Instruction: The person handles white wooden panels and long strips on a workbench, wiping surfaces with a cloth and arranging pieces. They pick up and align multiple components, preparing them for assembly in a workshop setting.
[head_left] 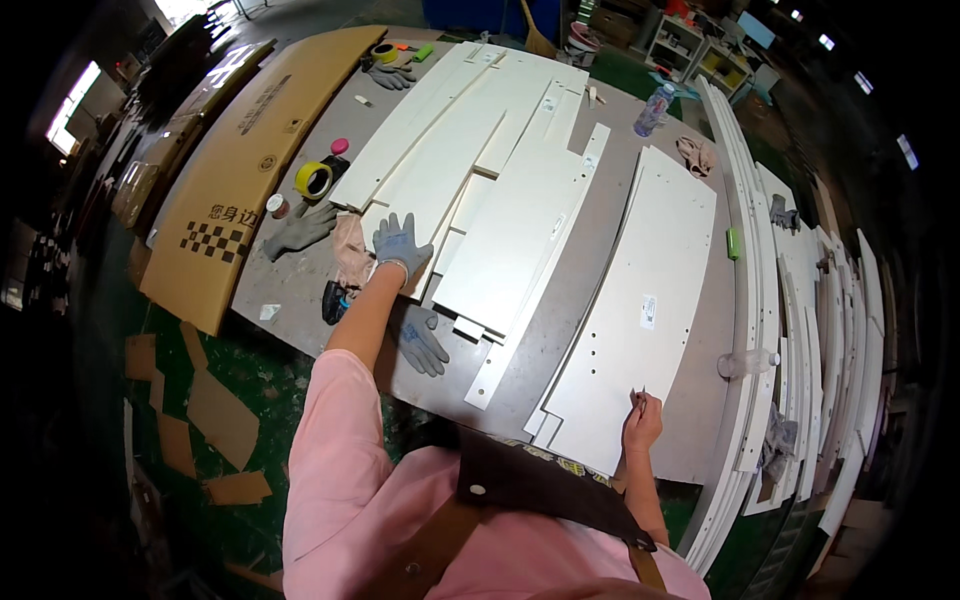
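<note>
My left hand (402,243), in a grey work glove, lies with its fingers spread on the lower left end of a stack of white panels (520,240). Bare and closed, my right hand (643,420) pinches a small dark piece (637,399) that I cannot make out. It is above the near right edge of a separate white panel (640,300), which bears a small white label (648,311) and several drilled holes. Just below my left wrist, a loose grey glove (420,342) lies on the grey tabletop (520,360).
Another grey glove (300,232), yellow tape (313,180) and a pink cloth (351,250) lie left of the stack. A large cardboard sheet (255,160) borders the table's left. Bottles (655,110) and long white strips (745,300) are at right. Cardboard scraps (222,415) litter the green floor.
</note>
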